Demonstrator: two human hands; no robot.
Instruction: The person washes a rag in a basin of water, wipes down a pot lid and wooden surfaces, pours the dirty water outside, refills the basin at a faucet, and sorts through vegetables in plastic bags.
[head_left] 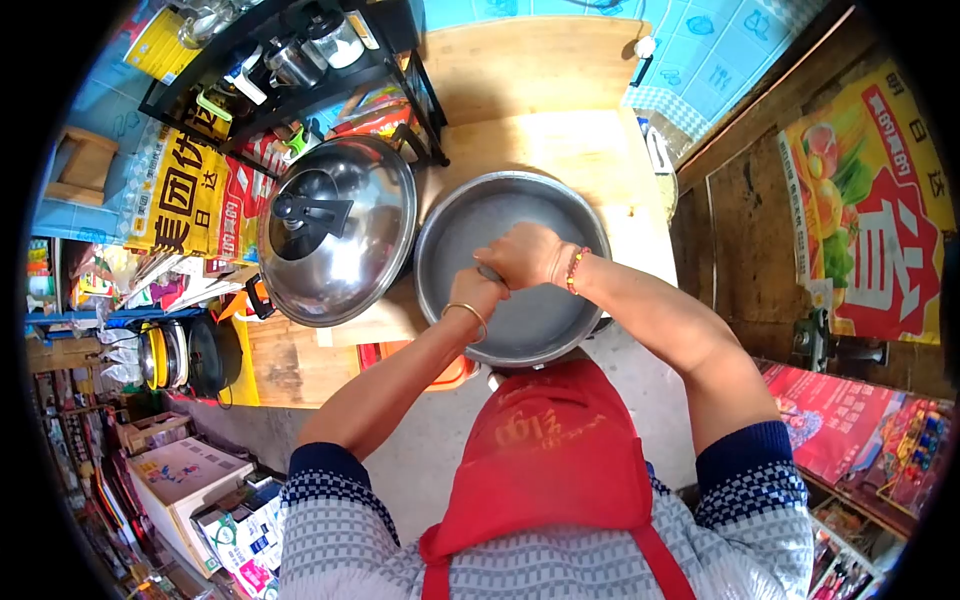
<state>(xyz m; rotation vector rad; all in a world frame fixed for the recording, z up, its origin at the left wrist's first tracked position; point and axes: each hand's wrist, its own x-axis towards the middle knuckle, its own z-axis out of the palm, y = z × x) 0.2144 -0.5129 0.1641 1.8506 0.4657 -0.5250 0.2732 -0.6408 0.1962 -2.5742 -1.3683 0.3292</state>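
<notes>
Both hands meet over a large round grey metal pot (440,290) that stands near the front edge of the wooden worktop. My left hand (482,292), a bangle at its wrist, is closed in a fist. Just above and touching it, my right hand (526,254) is closed too, with a beaded bracelet at the wrist. A small dark grey bit shows between the two fists; most of it is hidden, so its kind cannot be told. The pot's inside looks plain grey. To its left a shiny domed lid (350,245) with a black knob leans tilted.
A black rack (300,90) with jars and bottles stands at the back left. Pans (210,355) hang at the far left. Under the counter edge sits an orange-red container (455,376). Wooden boards (740,240) rise on the right.
</notes>
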